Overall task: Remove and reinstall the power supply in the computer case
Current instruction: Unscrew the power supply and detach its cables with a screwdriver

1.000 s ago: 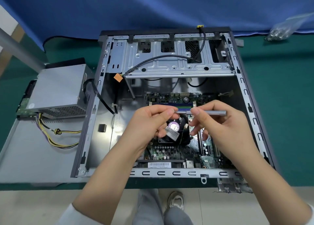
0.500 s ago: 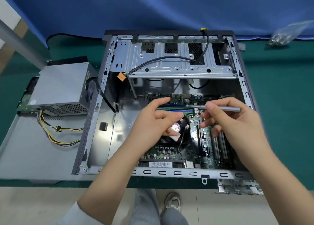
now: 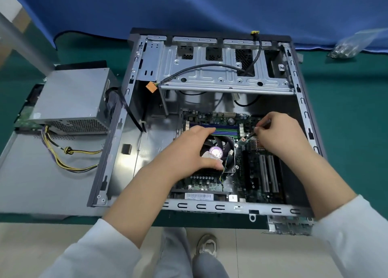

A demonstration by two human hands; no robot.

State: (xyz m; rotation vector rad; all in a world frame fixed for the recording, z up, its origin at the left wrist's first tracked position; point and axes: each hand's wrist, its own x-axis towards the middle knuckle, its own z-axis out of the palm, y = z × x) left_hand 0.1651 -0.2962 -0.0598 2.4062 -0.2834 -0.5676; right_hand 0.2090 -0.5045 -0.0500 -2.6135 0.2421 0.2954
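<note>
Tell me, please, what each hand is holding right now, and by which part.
The right hand pinches a thin grey screwdriver along its shaft, tip down at the motherboard. The left hand holds nothing; it rests over the fan.

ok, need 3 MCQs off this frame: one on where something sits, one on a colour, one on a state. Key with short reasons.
1. Where is the power supply?
A. Mounted in the case's top corner
B. On the panel outside the case, by its left wall
C. In the person's lap

2. What colour is the loose connector at the end of the black cable near the drive cage?
A. Orange
B. White
C. Purple

3. What is the right hand doing?
A. Resting flat and open on the table
B. Lifting the power supply
C. Gripping a slim tool over the motherboard

Answers:
1 B: the grey box sits left of the computer case, its yellow and black wires trailing on the panel.
2 A: the plug is plainly orange.
3 C: its fingers curl round the tool, tip down at the board; the left hand rests on the fan.
</note>
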